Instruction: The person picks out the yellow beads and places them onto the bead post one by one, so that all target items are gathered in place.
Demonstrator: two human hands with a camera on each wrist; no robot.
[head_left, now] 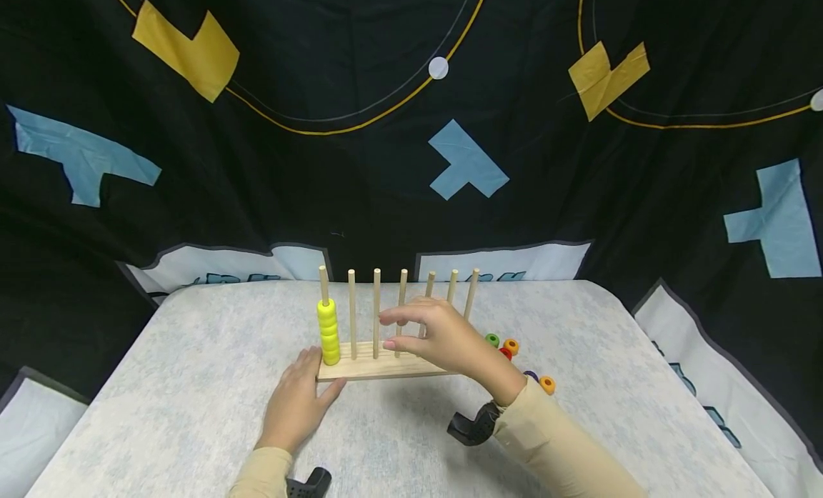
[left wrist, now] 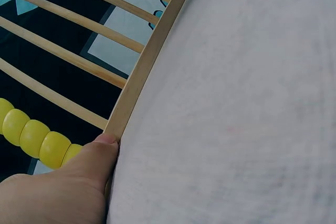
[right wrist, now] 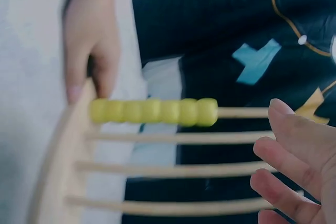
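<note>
A wooden bead stacker [head_left: 386, 367] stands on the table, a flat base with a row of upright pegs. Yellow beads [head_left: 328, 332] fill the lower part of its leftmost peg; the other pegs that show carry none. My left hand [head_left: 297, 401] grips the base's left end, its thumb along the front edge. In the left wrist view that thumb [left wrist: 89, 166] lies right beside the yellow beads. My right hand [head_left: 431, 332] hovers in front of the middle pegs, thumb and fingers apart. Nothing sits between its fingers in the right wrist view.
Right of the stacker lie several loose beads: a green bead [head_left: 492, 339], an orange bead [head_left: 511, 346], a red bead [head_left: 505, 353] and another orange one [head_left: 547, 384]. My right forearm partly covers this area. Behind the pale table [head_left: 212, 384] hangs a black cloth [head_left: 360, 191].
</note>
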